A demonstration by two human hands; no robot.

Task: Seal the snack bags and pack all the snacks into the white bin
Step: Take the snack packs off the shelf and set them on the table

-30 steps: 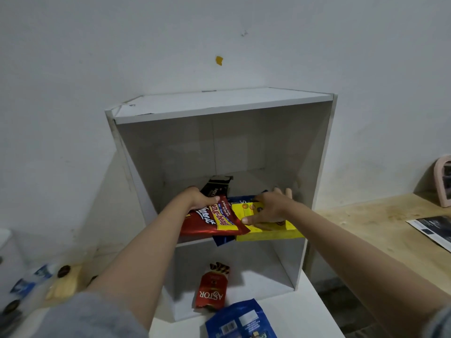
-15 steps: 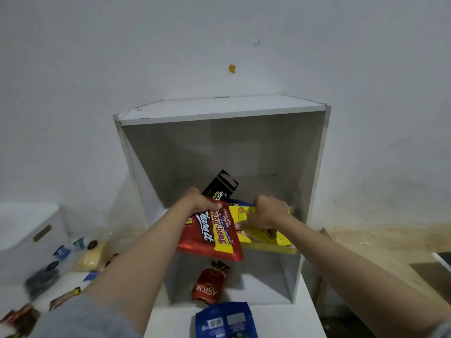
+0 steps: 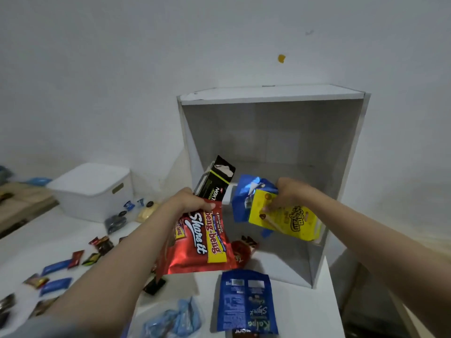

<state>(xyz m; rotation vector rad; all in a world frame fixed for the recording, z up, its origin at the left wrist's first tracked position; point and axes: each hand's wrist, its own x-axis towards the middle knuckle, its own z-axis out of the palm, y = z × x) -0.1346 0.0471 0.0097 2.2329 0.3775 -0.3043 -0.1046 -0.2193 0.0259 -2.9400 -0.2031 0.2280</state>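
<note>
My left hand (image 3: 189, 203) grips the top of a red Beng-Beng bag (image 3: 202, 242), which hangs in front of the white shelf unit (image 3: 273, 96); a black Nextar pack (image 3: 216, 179) sticks up behind that hand. My right hand (image 3: 284, 195) holds a yellow snack bag (image 3: 290, 222) together with a blue bag (image 3: 244, 198), lifted off the middle shelf. The white bin (image 3: 95, 189) stands with its lid on at the left on the white table. A blue Kalpa bag (image 3: 246, 301) lies flat near me. A red Astor pack (image 3: 240, 254) sits in the lower shelf, half hidden.
Several small wrapped snacks (image 3: 58, 267) lie scattered over the white table's (image 3: 56, 235) left part. Crumpled light-blue wrappers (image 3: 175, 320) lie near the front edge. A clear bag of snacks (image 3: 117, 222) leans by the bin. A wooden surface (image 3: 17, 203) lies at far left.
Both hands have pulled the bags out of the middle shelf toward me. The view has swung left, bringing the white bin and scattered snacks into sight.
</note>
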